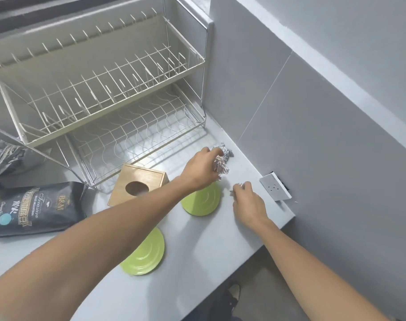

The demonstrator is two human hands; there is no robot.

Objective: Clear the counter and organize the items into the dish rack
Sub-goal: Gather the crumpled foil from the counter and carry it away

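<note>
A two-tier wire dish rack (118,93) stands empty at the back of the grey counter. Two green plates lie upside down on the counter: one (203,201) partly under my left forearm, the other (146,253) nearer to me. My left hand (202,167) is closed on a crumpled foil wrapper (221,167). Another foil ball (226,150) lies just beyond it by the wall. My right hand (248,200) pinches a small scrap of foil (240,184) on the counter.
A wooden tissue box (139,185) with a round hole sits in front of the rack. Two dark coffee bags (35,209) lie at the left. A white wall socket (276,186) is on the right wall. The counter's edge runs diagonally at the lower right.
</note>
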